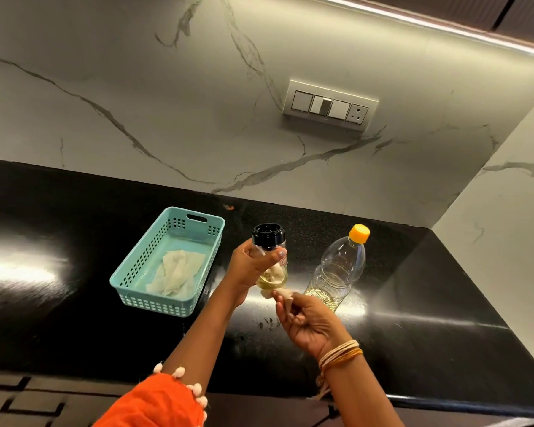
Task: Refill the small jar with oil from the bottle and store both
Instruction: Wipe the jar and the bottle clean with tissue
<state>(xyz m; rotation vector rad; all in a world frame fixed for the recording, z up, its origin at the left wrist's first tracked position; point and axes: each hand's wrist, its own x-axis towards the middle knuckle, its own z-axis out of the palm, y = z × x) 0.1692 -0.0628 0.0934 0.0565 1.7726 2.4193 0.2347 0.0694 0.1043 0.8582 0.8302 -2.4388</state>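
Note:
My left hand (249,269) grips a small clear glass jar (269,257) with a black lid, held above the black counter (413,318); pale yellow oil sits in its bottom. My right hand (305,322) pinches a small white crumpled piece of cloth or tissue (282,293) against the underside of the jar. To the right stands a clear plastic bottle (339,269) with an orange cap, upright on the counter, holding a little yellow oil at its base.
A teal perforated plastic basket (142,285) sits on the counter to the left, with a crumpled white cloth (176,272) inside. A marble backsplash carries a switch panel (330,104). A side wall closes the counter at the right.

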